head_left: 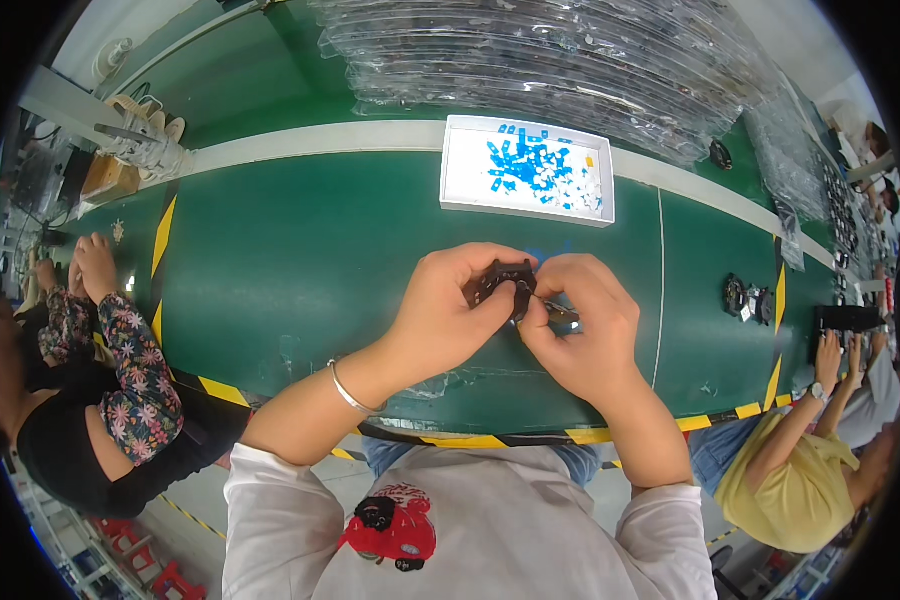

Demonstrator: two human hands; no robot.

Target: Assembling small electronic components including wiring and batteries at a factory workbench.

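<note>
Above the near half of the green table, both my hands meet around a small black plastic part with a frame-like shape. My left hand is closed on it, thumb in front and fingers behind. From the other side my right hand pinches close against it, fingertips touching the part. A small dark piece with a shiny edge pokes out between the right fingers; its kind cannot be made out. Just behind the hands, bits of blue show on the table, partly hidden.
A white box of small blue and white pieces stands beyond my hands. Clear plastic trays are stacked behind it. Black parts lie to the right. Co-workers sit at both sides, beyond yellow-black tape.
</note>
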